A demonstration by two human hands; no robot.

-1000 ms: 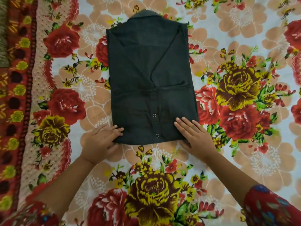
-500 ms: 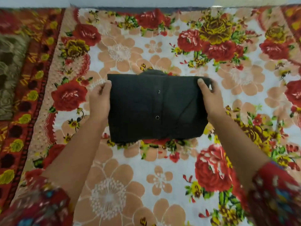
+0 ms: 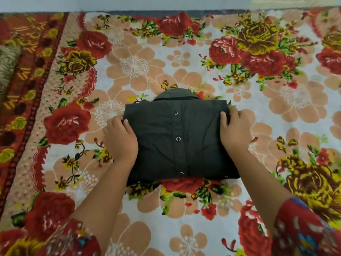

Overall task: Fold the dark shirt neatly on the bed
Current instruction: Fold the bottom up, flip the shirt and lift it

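The shirt [image 3: 156,143] lies folded into a compact rectangle near the middle of the bed [image 3: 129,58]. Its collar [image 3: 175,93] pokes out past the far edge, and 3 snaps [image 3: 178,138] show down the front. My left hand [image 3: 120,138] grips the left edge, thumb on top and fingers tucked at the side. My right hand [image 3: 234,130] grips the right edge the same way. I judge the fold nearly done. To finish well, I should square the top layer with the one below, lower both sides evenly, then smooth from the centre outward so no creases get trapped.
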